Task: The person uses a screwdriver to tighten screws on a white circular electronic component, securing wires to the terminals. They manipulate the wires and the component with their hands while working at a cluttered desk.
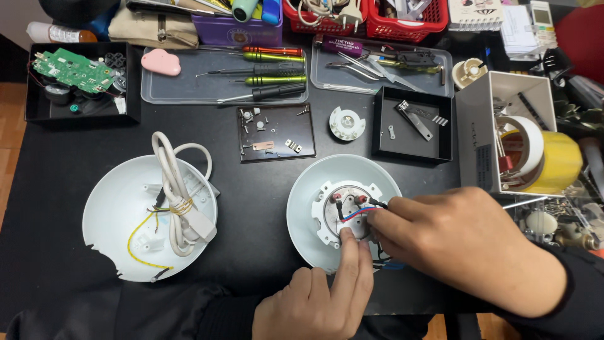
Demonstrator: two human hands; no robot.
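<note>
Left hand (321, 296), low in frame, presses index fingertip on white round plastic plate (347, 213) inside pale bowl-shaped housing (302, 214), steadying it. Right hand (465, 245) pinches red, blue, black wires (353, 213) at plate centre. Second housing with coiled white cord (179, 201) lies well apart, left.

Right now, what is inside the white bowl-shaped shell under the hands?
Inside the white shell sits a round white plate with red, blue and black wires. The right hand and left hand cover its lower right part.
</note>
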